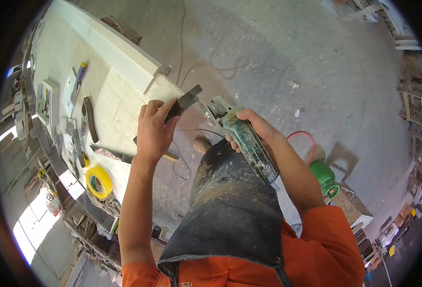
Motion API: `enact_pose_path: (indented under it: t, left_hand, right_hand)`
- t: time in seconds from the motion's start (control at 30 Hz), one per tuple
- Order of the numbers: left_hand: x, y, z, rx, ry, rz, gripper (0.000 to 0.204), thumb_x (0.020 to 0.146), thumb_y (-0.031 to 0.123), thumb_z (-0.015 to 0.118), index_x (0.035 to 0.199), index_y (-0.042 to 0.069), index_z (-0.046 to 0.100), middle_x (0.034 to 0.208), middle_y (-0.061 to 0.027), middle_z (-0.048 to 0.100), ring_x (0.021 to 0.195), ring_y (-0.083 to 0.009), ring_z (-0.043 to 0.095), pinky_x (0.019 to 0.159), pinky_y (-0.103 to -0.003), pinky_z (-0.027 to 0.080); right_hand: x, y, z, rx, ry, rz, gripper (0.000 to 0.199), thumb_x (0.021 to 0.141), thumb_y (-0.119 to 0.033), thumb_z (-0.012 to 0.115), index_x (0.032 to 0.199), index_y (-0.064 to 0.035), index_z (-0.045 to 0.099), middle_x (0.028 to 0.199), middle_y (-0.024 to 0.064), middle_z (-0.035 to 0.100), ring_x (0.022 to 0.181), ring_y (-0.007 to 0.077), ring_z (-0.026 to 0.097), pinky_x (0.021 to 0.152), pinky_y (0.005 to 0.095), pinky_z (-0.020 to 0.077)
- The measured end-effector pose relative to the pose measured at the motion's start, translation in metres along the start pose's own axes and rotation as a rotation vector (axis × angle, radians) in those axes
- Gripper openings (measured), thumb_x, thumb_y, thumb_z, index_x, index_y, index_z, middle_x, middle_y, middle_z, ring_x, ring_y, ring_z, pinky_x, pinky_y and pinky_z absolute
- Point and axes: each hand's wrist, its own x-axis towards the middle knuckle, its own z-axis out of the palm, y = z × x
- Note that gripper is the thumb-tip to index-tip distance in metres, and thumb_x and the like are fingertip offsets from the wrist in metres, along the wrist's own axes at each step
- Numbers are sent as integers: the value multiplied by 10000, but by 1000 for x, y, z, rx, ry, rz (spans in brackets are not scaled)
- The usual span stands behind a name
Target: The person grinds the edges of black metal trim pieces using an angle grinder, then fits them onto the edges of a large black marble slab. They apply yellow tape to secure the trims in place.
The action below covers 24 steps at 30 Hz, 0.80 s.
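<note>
My left hand is closed around a dark, narrow block at the near right edge of the pale work table. The block's far end sticks out beyond my fingers toward the right. In my right hand is a worn green angle grinder, its body slanting down to the right. The grinder's head and disc face the block from a short distance, with a small gap apparent between them. Whether the disc is spinning, I cannot tell.
A long white moulding lies along the table's far side. Hand tools, including a blue-and-yellow-handled one, and a yellow tape roll lie at the left. A green gas cylinder with a red hose stands right; cables cross the floor.
</note>
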Motion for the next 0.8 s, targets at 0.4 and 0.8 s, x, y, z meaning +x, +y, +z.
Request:
enact_pose_path:
  t: [0.4, 0.8]
  left_hand:
    - [5, 2, 0, 24, -60, -9, 468, 864, 53, 776, 1326, 58, 703, 1155, -138, 654, 1060, -347, 596, 960, -417, 503]
    - [3, 0, 2, 25, -28, 25, 477, 846, 63, 782, 1317, 80, 712, 1133, -122, 664, 1038, -341, 607, 932, -438, 514]
  right_hand:
    - [4, -9, -4, -67, -25, 11, 511, 962, -432, 579, 1188, 23, 637, 944, 204, 736, 715, 301, 756, 612, 412, 641]
    - [-1, -22, 9, -149, 6, -18, 459, 942, -414, 667, 1117, 10, 639, 859, 164, 704, 670, 259, 749, 553, 367, 633]
